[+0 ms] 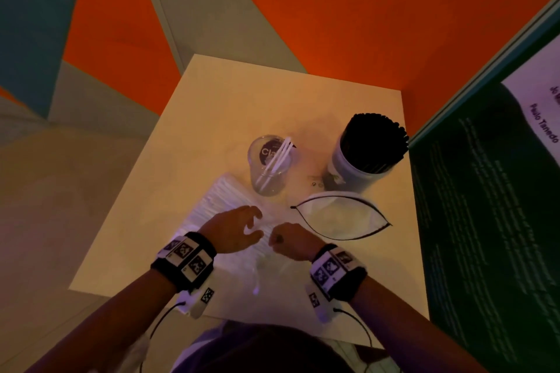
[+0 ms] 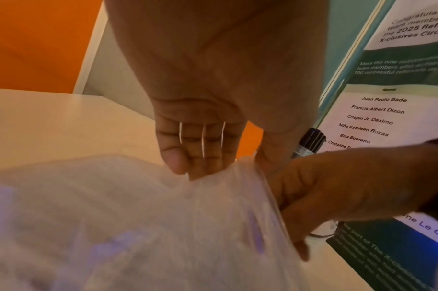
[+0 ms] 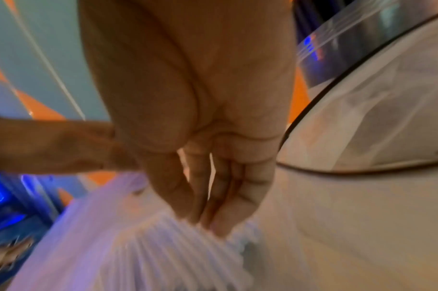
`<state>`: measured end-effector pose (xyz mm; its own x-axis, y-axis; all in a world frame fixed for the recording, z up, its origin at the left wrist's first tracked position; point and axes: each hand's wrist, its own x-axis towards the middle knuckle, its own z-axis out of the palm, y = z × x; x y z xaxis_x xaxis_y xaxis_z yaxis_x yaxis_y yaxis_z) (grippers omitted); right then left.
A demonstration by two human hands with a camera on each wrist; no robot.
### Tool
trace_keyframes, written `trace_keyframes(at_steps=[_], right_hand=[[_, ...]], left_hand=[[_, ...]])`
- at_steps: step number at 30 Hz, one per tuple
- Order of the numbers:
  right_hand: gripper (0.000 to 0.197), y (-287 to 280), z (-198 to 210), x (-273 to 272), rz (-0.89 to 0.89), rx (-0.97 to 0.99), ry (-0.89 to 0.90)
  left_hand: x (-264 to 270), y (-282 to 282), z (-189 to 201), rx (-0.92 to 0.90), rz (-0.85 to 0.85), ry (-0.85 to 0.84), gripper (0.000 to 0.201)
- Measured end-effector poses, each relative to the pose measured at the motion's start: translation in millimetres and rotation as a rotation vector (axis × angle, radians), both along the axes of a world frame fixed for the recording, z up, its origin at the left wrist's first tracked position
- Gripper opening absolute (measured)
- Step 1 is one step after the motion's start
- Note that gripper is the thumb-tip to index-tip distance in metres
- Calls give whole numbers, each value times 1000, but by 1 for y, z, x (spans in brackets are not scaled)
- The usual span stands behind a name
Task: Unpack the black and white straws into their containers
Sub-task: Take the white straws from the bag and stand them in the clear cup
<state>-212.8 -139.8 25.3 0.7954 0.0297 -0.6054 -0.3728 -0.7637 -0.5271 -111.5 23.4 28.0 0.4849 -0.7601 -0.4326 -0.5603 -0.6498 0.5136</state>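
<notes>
Clear crinkled plastic: the bag of white straws (image 1: 224, 215) lies flat on the pale table (image 1: 303, 94), just nearer the person than the clear cup (image 1: 268, 165) and touching or almost touching its base.

Progress, as judged. The black straws (image 1: 375, 142) stand packed upright in the grey tub (image 1: 351, 169), to the right of the clear cup; that half looks done. An emptied bag with a dark rim (image 1: 341, 215) lies flat in front of the tub, mouth gaping. Only a few white straws (image 1: 277, 160) lean in the clear cup. Most of the white ones sit in their bag, so the bulk of that half is left.

Axis. The bagged straws lie side by side, long axis running from the far left, beside the clear cup, toward the person's right wrist. Their cut ends (image 3: 200, 236) face the bag's near, opened end, under the right fingers.

Hands. Left hand (image 1: 239, 228) hovers over the bag's near end; the wrist view shows its fingertips (image 2: 195, 169) pinching a fold of the plastic. Right hand (image 1: 288, 241) is curled tight beside it, fingers (image 3: 228, 206) closing on the straw ends; blur hides how many it has.

Likely step: holding the bag open while drawing a bunch out for the clear cup.
</notes>
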Motion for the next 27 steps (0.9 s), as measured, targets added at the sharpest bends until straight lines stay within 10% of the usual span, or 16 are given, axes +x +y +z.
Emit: trace_keyframes(at_steps=[11, 27], right_hand=[[39, 57, -50, 4, -130, -276, -200], [32, 25, 2, -12, 46, -387, 29]], left_hand=[[-5, 15, -3, -112, 71, 13, 38], [-20, 8, 8, -184, -75, -197, 62]])
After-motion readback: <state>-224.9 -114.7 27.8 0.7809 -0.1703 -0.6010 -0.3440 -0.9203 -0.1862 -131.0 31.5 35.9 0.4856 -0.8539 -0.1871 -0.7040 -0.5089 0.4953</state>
